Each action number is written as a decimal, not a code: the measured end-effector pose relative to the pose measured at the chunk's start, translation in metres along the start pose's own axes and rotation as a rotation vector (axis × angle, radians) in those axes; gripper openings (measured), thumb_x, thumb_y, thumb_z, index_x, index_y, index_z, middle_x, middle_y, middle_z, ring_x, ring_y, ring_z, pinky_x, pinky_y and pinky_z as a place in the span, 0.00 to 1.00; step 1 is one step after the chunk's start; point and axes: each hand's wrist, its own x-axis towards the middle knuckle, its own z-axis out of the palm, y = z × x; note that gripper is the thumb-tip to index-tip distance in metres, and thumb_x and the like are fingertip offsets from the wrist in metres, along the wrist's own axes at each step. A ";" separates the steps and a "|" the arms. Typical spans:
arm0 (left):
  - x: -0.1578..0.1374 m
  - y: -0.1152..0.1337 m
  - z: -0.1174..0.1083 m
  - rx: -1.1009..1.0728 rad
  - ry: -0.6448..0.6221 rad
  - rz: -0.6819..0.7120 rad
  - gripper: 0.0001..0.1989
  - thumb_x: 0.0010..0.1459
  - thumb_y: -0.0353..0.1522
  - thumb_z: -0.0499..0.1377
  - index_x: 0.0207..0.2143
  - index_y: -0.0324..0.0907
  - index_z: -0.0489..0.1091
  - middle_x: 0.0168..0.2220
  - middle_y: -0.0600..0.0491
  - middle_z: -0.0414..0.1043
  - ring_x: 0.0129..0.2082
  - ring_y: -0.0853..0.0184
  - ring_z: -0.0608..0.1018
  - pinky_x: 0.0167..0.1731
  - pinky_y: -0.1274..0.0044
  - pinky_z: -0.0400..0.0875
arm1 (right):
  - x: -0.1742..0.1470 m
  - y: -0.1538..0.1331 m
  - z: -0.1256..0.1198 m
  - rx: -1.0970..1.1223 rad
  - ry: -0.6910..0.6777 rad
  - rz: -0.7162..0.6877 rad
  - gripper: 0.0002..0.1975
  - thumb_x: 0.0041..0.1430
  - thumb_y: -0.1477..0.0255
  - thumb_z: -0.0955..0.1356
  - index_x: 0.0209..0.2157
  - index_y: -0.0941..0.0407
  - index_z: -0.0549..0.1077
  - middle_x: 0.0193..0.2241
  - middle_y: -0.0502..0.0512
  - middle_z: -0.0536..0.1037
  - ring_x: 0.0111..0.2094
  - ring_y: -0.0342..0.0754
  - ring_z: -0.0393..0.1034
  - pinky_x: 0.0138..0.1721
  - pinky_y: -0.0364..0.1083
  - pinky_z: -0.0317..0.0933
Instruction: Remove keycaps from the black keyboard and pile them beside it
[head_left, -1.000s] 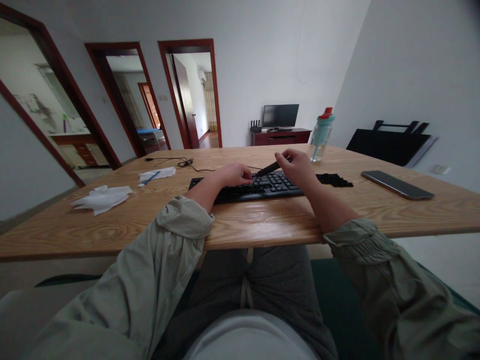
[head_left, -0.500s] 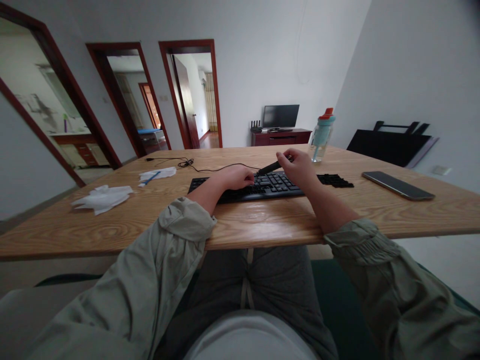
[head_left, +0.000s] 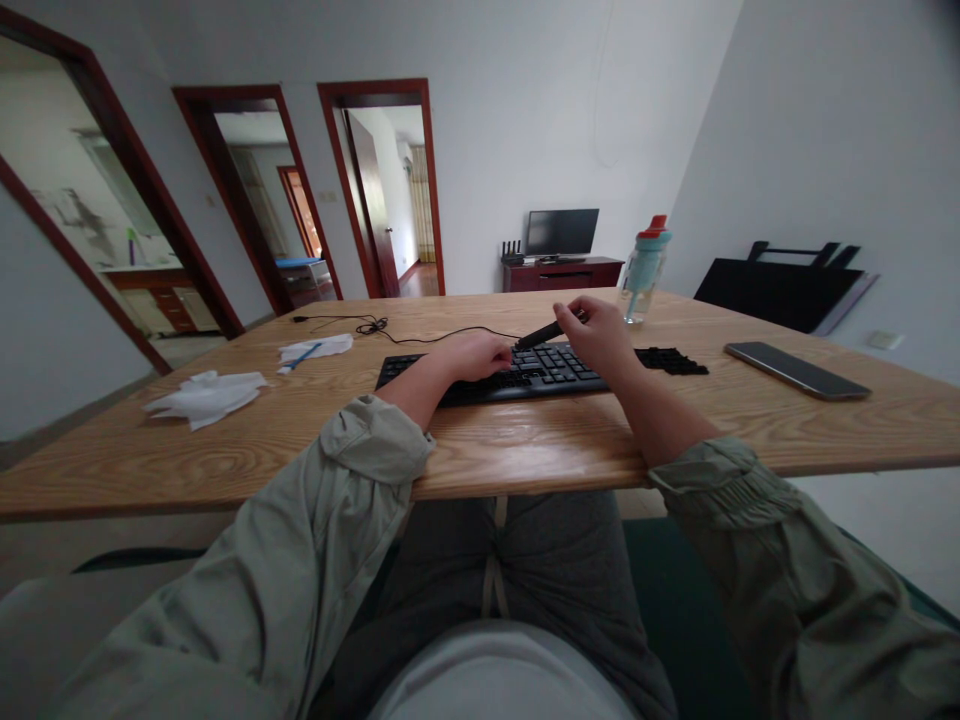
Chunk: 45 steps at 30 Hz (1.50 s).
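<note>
A black keyboard [head_left: 555,375] lies near the table's front edge, with gaps among its keys in the middle. My left hand [head_left: 480,357] rests over its left half, fingers curled together; whatever they pinch is too small to make out. Between the fingers of my right hand [head_left: 600,335] is a thick black pen-shaped tool [head_left: 540,336], slanting down to the left. Its tip meets the keyboard's back area, close beside my left fingertips. Small black pieces that look like loose keycaps [head_left: 670,361] lie in a patch just right of the keyboard.
On the left are crumpled white tissue [head_left: 206,397] and a blue stick-like item [head_left: 300,356] on another tissue. The keyboard's cable [head_left: 371,326] coils at the back. A water bottle [head_left: 645,270] stands behind my right hand; a phone [head_left: 795,370] lies on the right.
Almost nothing differs. My left fingers have shifted very slightly, while my right hand keeps the black tool in the same place.
</note>
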 end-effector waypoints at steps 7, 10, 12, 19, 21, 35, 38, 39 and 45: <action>-0.002 0.005 -0.002 0.028 -0.008 -0.008 0.12 0.61 0.37 0.53 0.36 0.42 0.76 0.35 0.51 0.77 0.33 0.67 0.75 0.34 0.77 0.64 | 0.002 0.001 0.001 -0.024 0.026 -0.010 0.19 0.59 0.56 0.65 0.24 0.56 0.71 0.19 0.52 0.70 0.23 0.46 0.62 0.28 0.46 0.52; -0.002 0.007 -0.002 0.033 -0.016 -0.022 0.12 0.61 0.37 0.54 0.37 0.42 0.76 0.36 0.51 0.77 0.33 0.67 0.75 0.33 0.77 0.64 | 0.002 0.002 0.001 -0.018 0.025 -0.004 0.18 0.59 0.56 0.66 0.24 0.56 0.71 0.19 0.52 0.71 0.23 0.46 0.62 0.28 0.46 0.52; -0.002 0.008 -0.002 0.048 -0.018 -0.020 0.12 0.61 0.37 0.54 0.36 0.43 0.76 0.35 0.51 0.78 0.33 0.67 0.75 0.33 0.77 0.64 | 0.002 0.001 0.001 -0.015 0.021 -0.002 0.19 0.59 0.56 0.66 0.24 0.56 0.71 0.19 0.52 0.71 0.23 0.46 0.62 0.28 0.46 0.52; 0.000 0.004 -0.001 0.057 0.014 0.032 0.11 0.60 0.37 0.55 0.33 0.43 0.76 0.33 0.52 0.77 0.32 0.67 0.75 0.36 0.77 0.65 | -0.001 -0.001 0.000 0.011 -0.007 -0.027 0.18 0.60 0.56 0.66 0.25 0.56 0.71 0.20 0.52 0.71 0.23 0.45 0.61 0.28 0.45 0.52; 0.000 0.006 -0.002 0.076 0.014 0.027 0.11 0.60 0.36 0.55 0.33 0.43 0.76 0.33 0.51 0.77 0.33 0.67 0.76 0.36 0.77 0.65 | -0.001 -0.002 -0.001 0.006 -0.004 -0.036 0.18 0.60 0.56 0.66 0.25 0.56 0.71 0.20 0.52 0.71 0.23 0.45 0.61 0.28 0.45 0.52; -0.001 0.020 -0.002 0.183 0.037 0.007 0.13 0.61 0.35 0.54 0.34 0.43 0.78 0.34 0.49 0.79 0.34 0.64 0.77 0.36 0.75 0.66 | 0.000 0.002 -0.004 -0.043 -0.028 -0.083 0.17 0.60 0.58 0.65 0.26 0.56 0.71 0.21 0.52 0.71 0.24 0.46 0.61 0.27 0.45 0.50; -0.001 0.023 -0.001 0.223 0.046 -0.010 0.13 0.61 0.35 0.53 0.34 0.43 0.78 0.35 0.48 0.79 0.34 0.64 0.78 0.36 0.75 0.65 | -0.001 0.002 -0.005 -0.055 -0.039 -0.101 0.17 0.61 0.57 0.64 0.26 0.55 0.71 0.20 0.51 0.69 0.24 0.45 0.60 0.27 0.45 0.49; -0.001 0.024 -0.002 0.228 0.043 -0.014 0.13 0.61 0.36 0.53 0.35 0.43 0.78 0.35 0.48 0.79 0.35 0.64 0.78 0.36 0.75 0.66 | -0.001 0.002 -0.006 -0.053 -0.053 -0.110 0.18 0.61 0.57 0.64 0.27 0.55 0.71 0.20 0.51 0.69 0.24 0.45 0.60 0.27 0.45 0.49; -0.003 0.019 -0.006 0.142 0.125 -0.070 0.13 0.59 0.42 0.59 0.34 0.42 0.76 0.35 0.50 0.77 0.35 0.64 0.77 0.35 0.75 0.66 | -0.002 0.001 -0.015 -0.033 -0.194 -0.220 0.18 0.64 0.57 0.63 0.31 0.55 0.73 0.23 0.51 0.73 0.24 0.45 0.60 0.28 0.45 0.50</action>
